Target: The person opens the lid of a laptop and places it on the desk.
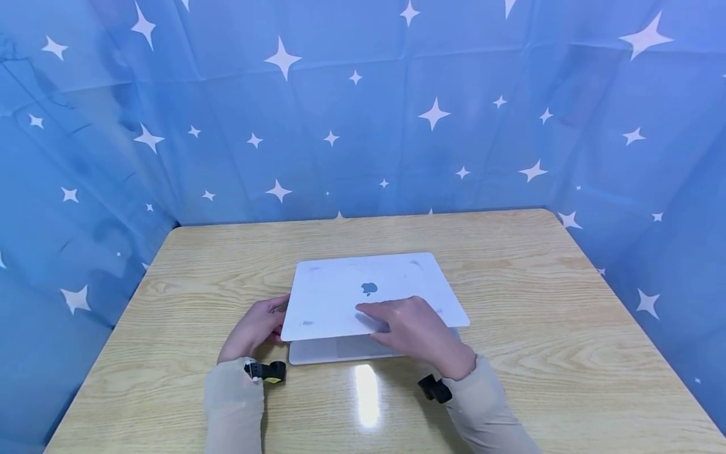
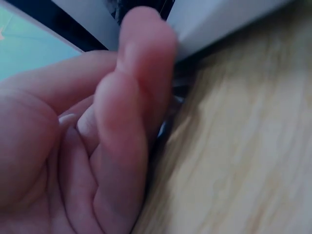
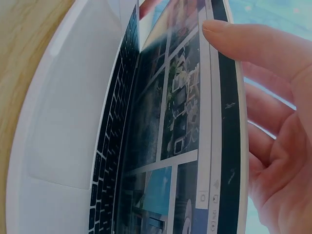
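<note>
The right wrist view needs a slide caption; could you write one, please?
Right hand grips the lid of a partly open laptop, its screen lit.

Head view crops 2 sleeves (image 1: pixel 234 403); there the lid (image 1: pixel 331 296) hides the keyboard (image 3: pixel 109 161).

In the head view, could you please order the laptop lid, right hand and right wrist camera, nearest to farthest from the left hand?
1. Laptop lid: just right of left hand.
2. Right hand: farther right.
3. Right wrist camera: below that hand.

smooth metallic laptop (image 1: pixel 348 293), glossy wood-grain table (image 1: pixel 567 366)
</note>
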Demonstrator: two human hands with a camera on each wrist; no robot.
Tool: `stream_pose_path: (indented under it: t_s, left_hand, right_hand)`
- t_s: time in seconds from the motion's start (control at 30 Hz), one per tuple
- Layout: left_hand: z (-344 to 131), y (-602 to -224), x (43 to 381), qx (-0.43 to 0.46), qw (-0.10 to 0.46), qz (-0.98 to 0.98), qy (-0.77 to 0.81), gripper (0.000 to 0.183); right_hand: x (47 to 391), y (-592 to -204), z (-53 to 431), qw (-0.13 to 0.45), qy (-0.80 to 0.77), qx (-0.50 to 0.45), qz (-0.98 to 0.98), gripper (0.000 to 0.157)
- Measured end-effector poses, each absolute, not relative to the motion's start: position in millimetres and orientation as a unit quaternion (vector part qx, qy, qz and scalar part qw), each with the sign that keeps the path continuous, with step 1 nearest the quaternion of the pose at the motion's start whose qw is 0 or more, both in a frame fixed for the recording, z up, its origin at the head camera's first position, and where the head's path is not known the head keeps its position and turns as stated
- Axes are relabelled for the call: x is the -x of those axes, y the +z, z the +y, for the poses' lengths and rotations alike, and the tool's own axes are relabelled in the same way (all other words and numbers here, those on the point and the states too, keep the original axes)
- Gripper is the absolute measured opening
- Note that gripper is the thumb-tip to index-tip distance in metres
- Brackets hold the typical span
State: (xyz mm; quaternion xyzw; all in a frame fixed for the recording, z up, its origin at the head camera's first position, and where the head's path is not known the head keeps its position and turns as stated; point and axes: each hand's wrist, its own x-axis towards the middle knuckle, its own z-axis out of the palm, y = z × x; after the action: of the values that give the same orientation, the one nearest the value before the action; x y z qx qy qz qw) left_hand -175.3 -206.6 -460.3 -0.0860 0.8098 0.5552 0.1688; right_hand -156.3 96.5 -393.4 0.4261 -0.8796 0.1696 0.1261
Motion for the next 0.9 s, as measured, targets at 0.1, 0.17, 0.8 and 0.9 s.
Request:
stream_pose_path:
  t_s: [0.1, 0.17, 0.8, 0.9]
  left_hand:
    - [-206.7, -461.0, 175.1, 0.092, 0.168, 0.810, 0.554, 0.048]
    - [-206.8, -461.2, 174.8, 0.094, 0.169, 0.811, 0.552, 0.048]
    - [-204.9, -459.9, 176.8, 0.099, 0.179, 0.798, 0.567, 0.052]
    - [-206.1, -460.8, 176.5, 0.094, 0.178, 0.799, 0.567, 0.052]
  right_hand:
    - [156.6, -394.9, 96.7, 0.134, 0.177, -0.436, -0.872, 0.030]
    - [157.0, -395.7, 96.5, 0.138, 0.179, -0.444, -0.867, 0.020]
    - [156.9, -389.9, 95.2, 0.134, 0.155, -0.460, -0.864, 0.024]
    - [157.0, -389.8, 94.3, 0.140, 0.158, -0.462, -0.861, 0.023]
